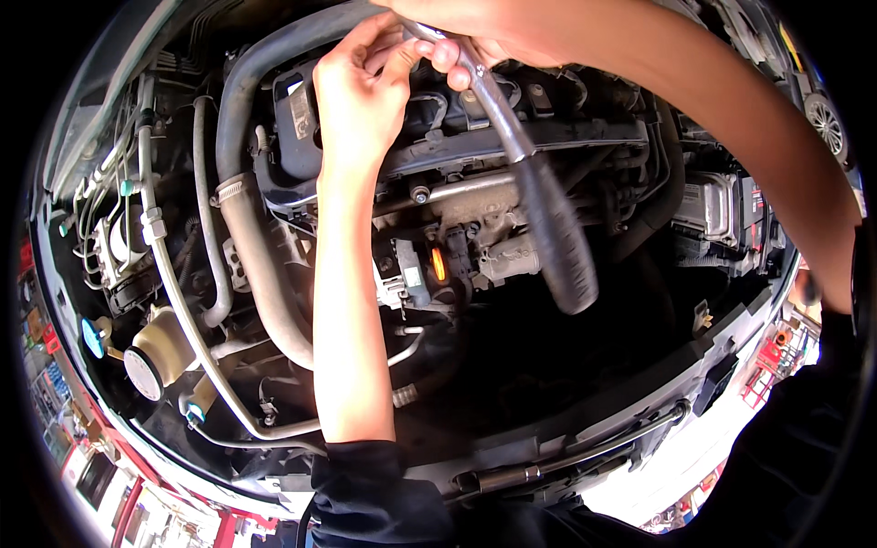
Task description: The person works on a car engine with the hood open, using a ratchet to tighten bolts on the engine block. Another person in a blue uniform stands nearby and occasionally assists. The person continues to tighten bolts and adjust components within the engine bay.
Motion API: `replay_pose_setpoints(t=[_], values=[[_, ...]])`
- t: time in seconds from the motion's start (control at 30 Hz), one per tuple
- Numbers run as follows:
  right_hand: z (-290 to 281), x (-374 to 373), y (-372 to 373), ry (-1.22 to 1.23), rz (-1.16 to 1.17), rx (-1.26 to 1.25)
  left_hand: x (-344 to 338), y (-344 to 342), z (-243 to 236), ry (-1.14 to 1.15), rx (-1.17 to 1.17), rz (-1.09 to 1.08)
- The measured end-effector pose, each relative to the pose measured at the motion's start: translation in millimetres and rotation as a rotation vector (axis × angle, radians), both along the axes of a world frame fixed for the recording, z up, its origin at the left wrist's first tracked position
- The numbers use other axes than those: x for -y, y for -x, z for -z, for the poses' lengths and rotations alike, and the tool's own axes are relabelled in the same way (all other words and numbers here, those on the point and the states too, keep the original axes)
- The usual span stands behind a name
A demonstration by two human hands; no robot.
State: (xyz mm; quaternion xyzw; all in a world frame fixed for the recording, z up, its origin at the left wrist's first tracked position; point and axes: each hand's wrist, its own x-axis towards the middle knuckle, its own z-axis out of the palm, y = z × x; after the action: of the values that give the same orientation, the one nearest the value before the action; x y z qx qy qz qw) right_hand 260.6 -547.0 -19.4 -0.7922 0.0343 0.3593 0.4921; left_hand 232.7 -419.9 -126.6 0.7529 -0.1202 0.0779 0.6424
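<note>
I look down into a car's open engine bay. My right hand (475, 27) grips the head end of a long ratchet wrench (539, 196) at the top of the engine (512, 146); its black rubber handle hangs toward me over the engine. My left hand (361, 91) reaches up beside it, fingertips pinched on the wrench's head next to my right fingers. What the wrench head sits on is hidden under my hands.
A thick grey hose (260, 265) curves down the engine's left side. A white-capped reservoir (151, 361) and thin lines sit at the far left. A battery and a metal box (722, 205) are at right. A bar (566, 461) lies along the front edge.
</note>
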Motion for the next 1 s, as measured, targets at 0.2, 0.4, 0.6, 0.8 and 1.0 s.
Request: replay_pose_setpoints(t=[0.2, 0.4, 0.6, 0.8, 1.0], values=[[9, 28, -7, 0.512, -0.729, 1.078, 6, 0, -3, -0.106, 0.021, 0.031], [-1, 13, 1, 0.558, -0.378, 0.598, 16, 3, 2, 0.081, 0.016, 0.11], [26, 12, -17, 0.397, -0.43, 0.544, 12, -5, 7, -0.003, -0.024, 0.034], [7, 40, -21, 0.324, -0.996, 1.204, 14, 4, -1, -0.04, -0.001, 0.127], [24, 31, -14, 0.278, 0.051, 0.116, 28, 1, 8, 0.065, 0.038, 0.12]])
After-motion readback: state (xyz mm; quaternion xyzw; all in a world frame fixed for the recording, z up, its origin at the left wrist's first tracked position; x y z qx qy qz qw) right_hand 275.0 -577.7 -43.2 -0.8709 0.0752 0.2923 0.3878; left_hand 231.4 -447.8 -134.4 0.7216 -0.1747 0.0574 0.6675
